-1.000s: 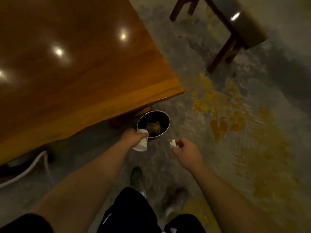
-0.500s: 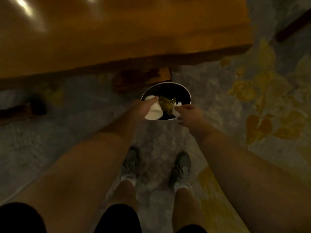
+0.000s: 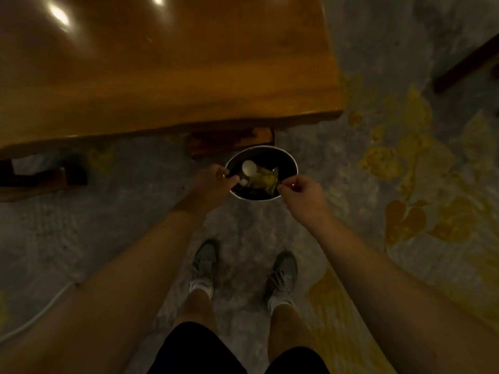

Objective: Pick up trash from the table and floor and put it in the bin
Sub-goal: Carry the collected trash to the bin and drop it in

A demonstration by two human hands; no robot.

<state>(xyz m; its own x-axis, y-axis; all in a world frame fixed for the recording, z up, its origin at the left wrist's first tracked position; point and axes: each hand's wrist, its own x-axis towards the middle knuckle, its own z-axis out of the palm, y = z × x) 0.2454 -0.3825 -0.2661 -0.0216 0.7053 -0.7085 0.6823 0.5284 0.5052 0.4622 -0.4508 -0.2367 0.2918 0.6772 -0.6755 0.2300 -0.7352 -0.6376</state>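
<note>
Over the bin (image 3: 293,164), which stands on the floor (image 3: 108,225) just beside the desk (image 3: 162,76) edge, we have both hands at the rim. Our left hand (image 3: 213,179) sits at the left side of the rim with the fingers loosely curled and nothing clearly held; a small white scrap (image 3: 243,181) shows just off the fingertips, and we cannot tell whether it is touching them or already falling. Our right hand (image 3: 299,191) is at the right side of the rim, thumb and forefinger pressed together, and whether they pinch anything is too small to tell. Inside the bin lie a white paper cup (image 3: 249,167) on its side and a crumpled yellowish wrapper (image 3: 266,179). We judge the step in hand to be the drop into the bin, nearly done. The next move calls for parting the fingers fully, lifting both hands clear, and looking over the desk and floor for any trash left.
</note>
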